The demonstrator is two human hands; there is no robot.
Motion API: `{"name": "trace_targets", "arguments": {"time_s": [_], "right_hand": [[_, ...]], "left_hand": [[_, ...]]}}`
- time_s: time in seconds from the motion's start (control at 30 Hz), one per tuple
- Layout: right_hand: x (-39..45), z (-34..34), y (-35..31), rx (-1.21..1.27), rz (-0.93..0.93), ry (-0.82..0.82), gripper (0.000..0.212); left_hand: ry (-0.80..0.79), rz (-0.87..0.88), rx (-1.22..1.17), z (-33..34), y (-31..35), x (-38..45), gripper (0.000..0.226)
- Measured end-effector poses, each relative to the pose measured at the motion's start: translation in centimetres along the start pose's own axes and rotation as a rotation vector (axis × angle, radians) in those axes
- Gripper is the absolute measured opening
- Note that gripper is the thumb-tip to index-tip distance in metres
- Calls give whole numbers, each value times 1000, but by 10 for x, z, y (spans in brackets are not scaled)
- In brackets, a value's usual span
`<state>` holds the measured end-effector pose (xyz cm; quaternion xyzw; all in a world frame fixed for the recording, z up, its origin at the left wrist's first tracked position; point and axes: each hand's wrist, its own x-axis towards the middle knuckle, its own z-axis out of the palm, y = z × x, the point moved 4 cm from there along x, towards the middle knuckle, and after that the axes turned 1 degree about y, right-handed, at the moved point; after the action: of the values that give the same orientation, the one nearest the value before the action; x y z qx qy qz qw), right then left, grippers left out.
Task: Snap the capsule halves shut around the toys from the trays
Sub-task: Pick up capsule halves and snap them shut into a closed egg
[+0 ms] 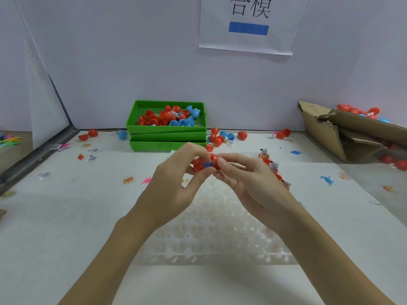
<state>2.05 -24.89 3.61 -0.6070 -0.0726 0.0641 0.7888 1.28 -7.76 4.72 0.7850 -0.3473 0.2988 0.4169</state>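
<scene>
Above the middle of the table my left hand (176, 179) pinches a red capsule half (198, 164), and my right hand (246, 181) grips a second red capsule half (214, 160) against it. A small blue toy (208, 164) sticks out between the two halves. My fingers hide most of both halves. At the back, a stack of green trays (167, 134) holds several loose red and blue capsule halves.
A clear plastic dimpled tray (211, 238) lies under my hands. Loose capsules (220, 137), small toys (327, 179) and paper slips lie scattered over the white table. A torn cardboard box (343, 133) with red capsules sits at the right. Walls close the back and left.
</scene>
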Motion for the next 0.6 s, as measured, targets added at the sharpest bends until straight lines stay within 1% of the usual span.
{"name": "trace_targets", "arguments": {"time_s": [0.07, 0.2, 0.27, 0.4, 0.47, 0.53, 0.6], "right_hand": [[0, -1, -1, 1, 1, 2, 26], [0, -1, -3, 8, -12, -27, 26], [-1, 1, -3, -2, -19, -41, 27], [-2, 3, -5, 4, -37, -47, 28], [-2, 4, -7, 8, -59, -45, 30], [-2, 4, -8, -18, -79, -42, 30], [-3, 6, -8, -33, -100, -51, 27]], "left_hand": [[21, 8, 5, -3, 2, 1, 26], [71, 101, 60, -7, 8, 2, 12], [84, 40, -11, -4, 8, 2, 6], [105, -163, -211, 2, 3, 2, 4], [139, -220, -309, 1, 1, 3, 10], [170, -243, -375, -2, 1, 4, 25], [169, -222, -339, -6, 2, 5, 31]]}}
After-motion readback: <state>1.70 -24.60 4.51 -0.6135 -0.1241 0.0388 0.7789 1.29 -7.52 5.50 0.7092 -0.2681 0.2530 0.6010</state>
